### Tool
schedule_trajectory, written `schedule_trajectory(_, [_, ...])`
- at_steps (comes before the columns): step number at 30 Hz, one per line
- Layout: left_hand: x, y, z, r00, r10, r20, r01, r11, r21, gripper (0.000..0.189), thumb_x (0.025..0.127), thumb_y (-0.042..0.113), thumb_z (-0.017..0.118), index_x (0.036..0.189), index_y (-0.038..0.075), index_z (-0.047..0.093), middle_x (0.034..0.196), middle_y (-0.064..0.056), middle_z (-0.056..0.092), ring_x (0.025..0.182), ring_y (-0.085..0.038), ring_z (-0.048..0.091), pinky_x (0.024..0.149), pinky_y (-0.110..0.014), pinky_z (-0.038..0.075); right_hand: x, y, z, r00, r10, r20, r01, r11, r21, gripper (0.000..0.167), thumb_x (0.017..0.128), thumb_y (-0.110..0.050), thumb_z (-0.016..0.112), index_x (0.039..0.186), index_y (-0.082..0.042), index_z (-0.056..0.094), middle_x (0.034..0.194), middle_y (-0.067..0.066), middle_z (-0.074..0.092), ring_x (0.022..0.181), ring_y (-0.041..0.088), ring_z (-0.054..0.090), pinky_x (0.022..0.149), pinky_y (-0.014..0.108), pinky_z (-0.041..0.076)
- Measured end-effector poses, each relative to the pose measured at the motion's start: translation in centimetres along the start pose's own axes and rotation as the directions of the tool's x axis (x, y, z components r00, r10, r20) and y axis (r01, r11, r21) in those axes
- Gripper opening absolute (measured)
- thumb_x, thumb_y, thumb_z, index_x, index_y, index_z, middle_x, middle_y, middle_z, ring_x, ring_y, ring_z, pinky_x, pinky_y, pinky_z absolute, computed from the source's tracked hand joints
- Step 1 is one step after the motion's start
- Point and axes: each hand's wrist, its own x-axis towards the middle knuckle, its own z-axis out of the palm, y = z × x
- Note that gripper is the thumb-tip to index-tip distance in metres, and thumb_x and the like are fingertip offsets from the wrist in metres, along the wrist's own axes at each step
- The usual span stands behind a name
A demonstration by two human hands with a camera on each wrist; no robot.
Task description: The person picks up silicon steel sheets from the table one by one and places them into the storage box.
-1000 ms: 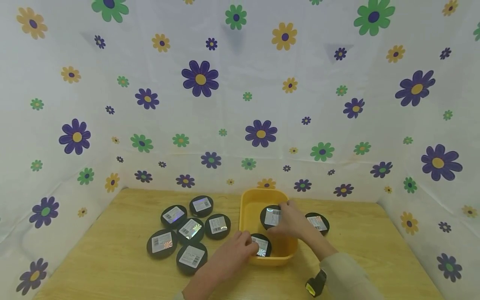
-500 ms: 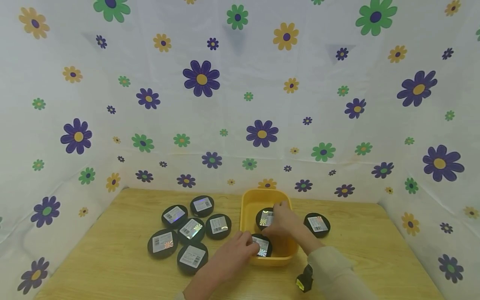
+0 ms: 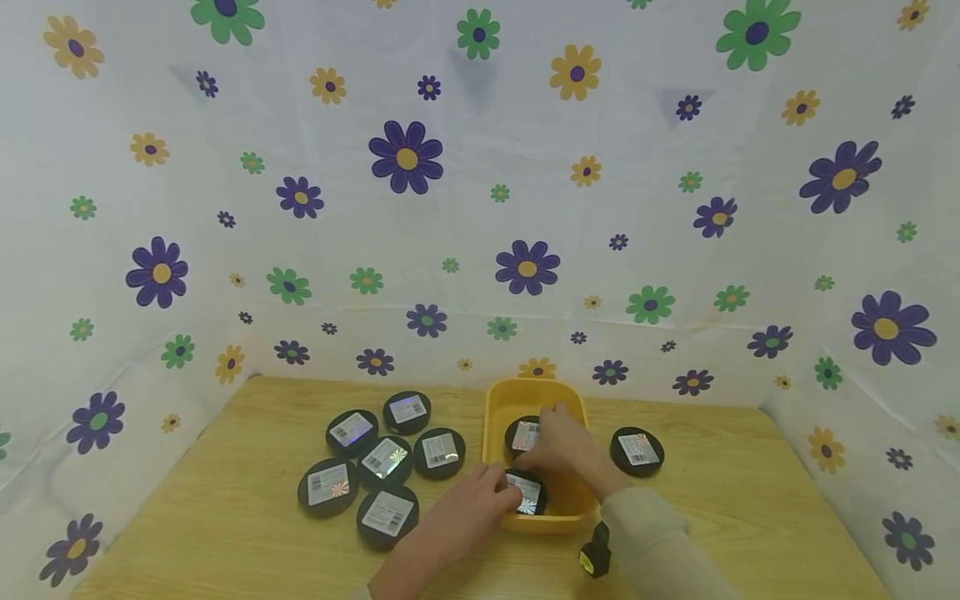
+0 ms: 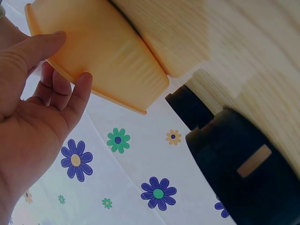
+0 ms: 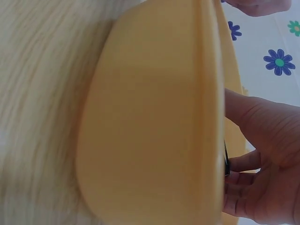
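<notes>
The right hand [image 3: 562, 446] grasps the far canister [image 3: 522, 436] — round, black, labelled — inside the yellow bin [image 3: 543, 523], lower centre of the frame. The left hand [image 3: 474, 500] clasps the bin's left rim, fingertips at the near canister [image 3: 528, 483]. I count six canisters [image 3: 386, 461] at lower left — one stray canister [image 3: 637, 451] at lower right.

This is a small table-top booth, a curtained-off work spot. A pale wood-grain table [image 3: 225, 483] fills the near part, and a white cloth [image 3: 637, 158] printed with purple, green and orange flowers [image 3: 406, 158] rises along its left, far and right sides like walls. Black discs [image 3: 328, 487] with barcode labels [image 3: 386, 512] and a yellow tub [image 3: 543, 523] lend it the look of a work station; whether a home, shop or workshop lies beyond the cloth cannot be told.
</notes>
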Motion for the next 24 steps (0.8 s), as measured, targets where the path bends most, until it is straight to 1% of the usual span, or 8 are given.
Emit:
schedule_trajectory(4, [0.0, 0.1, -0.1, 1.000, -0.011, 0.026, 0.011, 1.000, 0.000, 0.022, 0.084, 0.003, 0.070, 0.088, 0.020, 0.056, 0.090, 0.004, 0.047, 0.083, -0.013, 0.045, 0.069, -0.019, 0.042, 0.5, -0.5, 0.0, 1.000, 0.003, -0.017, -0.003, 1.000, 0.015, 0.082, 0.066, -0.044, 0.087, 0.122, 0.005, 0.054, 0.108, 0.015, 0.047, 0.084, 0.025, 0.054, 0.082, 0.041, 0.054])
schedule_trajectory(8, [0.0, 0.1, -0.1, 0.999, -0.022, 0.046, 0.022, 1.000, 0.005, 0.021, 0.084, 0.004, 0.070, 0.087, 0.020, 0.056, 0.091, 0.004, 0.047, 0.083, -0.012, 0.046, 0.070, -0.020, 0.043, 1.1, -0.7, 0.2, 0.999, 0.018, -0.044, -0.016, 0.999, 0.028, 0.081, 0.064, -0.043, 0.088, 0.119, 0.006, 0.055, 0.105, 0.014, 0.045, 0.080, 0.025, 0.054, 0.074, 0.038, 0.053])
schedule_trajectory(10, [0.0, 0.2, -0.1, 0.998, -0.023, 0.051, 0.022, 1.000, 0.009, 0.021, 0.084, 0.005, 0.071, 0.087, 0.020, 0.057, 0.091, 0.004, 0.047, 0.084, -0.012, 0.046, 0.071, -0.020, 0.043, 1.5, -0.8, 0.5, 0.998, 0.021, -0.060, -0.019, 0.999, 0.034, 0.081, 0.063, -0.043, 0.088, 0.118, 0.006, 0.055, 0.105, 0.015, 0.045, 0.079, 0.025, 0.054, 0.073, 0.038, 0.053])
schedule_trajectory(12, [0.0, 0.2, -0.1, 0.998, -0.024, 0.056, 0.023, 1.000, 0.011, 0.021, 0.084, 0.006, 0.071, 0.087, 0.020, 0.057, 0.091, 0.005, 0.047, 0.084, -0.012, 0.045, 0.071, -0.020, 0.043, 1.7, -0.9, 0.8, 0.997, 0.032, -0.073, -0.028, 0.998, 0.047, 0.084, 0.063, -0.043, 0.089, 0.121, 0.007, 0.054, 0.107, 0.015, 0.045, 0.080, 0.026, 0.054, 0.076, 0.039, 0.054])
schedule_trajectory(15, [0.1, 0.2, -0.2, 0.997, -0.026, 0.067, 0.025, 1.000, 0.015, 0.021, 0.084, 0.006, 0.071, 0.088, 0.020, 0.057, 0.091, 0.005, 0.047, 0.084, -0.012, 0.045, 0.071, -0.020, 0.042, 2.0, -1.0, 1.1, 0.995, 0.056, -0.080, -0.051, 0.996, 0.071, 0.087, 0.066, -0.043, 0.089, 0.127, 0.007, 0.051, 0.112, 0.017, 0.045, 0.085, 0.028, 0.055, 0.085, 0.042, 0.055])
schedule_trajectory(17, [0.1, 0.2, -0.3, 0.997, -0.028, 0.071, 0.027, 1.000, 0.013, 0.022, 0.084, 0.006, 0.072, 0.088, 0.021, 0.056, 0.091, 0.005, 0.046, 0.084, -0.012, 0.045, 0.071, -0.019, 0.042, 2.2, -1.2, 1.3, 0.994, 0.067, -0.087, -0.060, 0.995, 0.083, 0.089, 0.067, -0.042, 0.088, 0.130, 0.007, 0.049, 0.115, 0.018, 0.045, 0.086, 0.028, 0.055, 0.088, 0.043, 0.054])
schedule_trajectory(20, [0.1, 0.2, -0.3, 0.998, -0.022, 0.067, 0.021, 1.000, 0.013, 0.022, 0.083, 0.005, 0.072, 0.088, 0.020, 0.057, 0.091, 0.005, 0.047, 0.084, -0.012, 0.045, 0.071, -0.019, 0.043, 2.4, -1.3, 1.4, 0.993, 0.067, -0.101, -0.059, 0.995, 0.084, 0.090, 0.067, -0.042, 0.088, 0.130, 0.009, 0.048, 0.115, 0.018, 0.044, 0.085, 0.028, 0.054, 0.088, 0.043, 0.054])
schedule_trajectory(24, [0.0, 0.2, -0.3, 0.998, -0.011, 0.055, 0.010, 1.000, 0.028, 0.021, 0.083, 0.005, 0.071, 0.088, 0.020, 0.058, 0.091, 0.004, 0.047, 0.084, -0.012, 0.046, 0.071, -0.019, 0.043, 2.7, -1.3, 1.6, 0.992, 0.056, -0.113, -0.047, 0.996, 0.081, 0.087, 0.067, -0.042, 0.088, 0.125, 0.010, 0.050, 0.110, 0.017, 0.042, 0.081, 0.027, 0.053, 0.081, 0.040, 0.054])
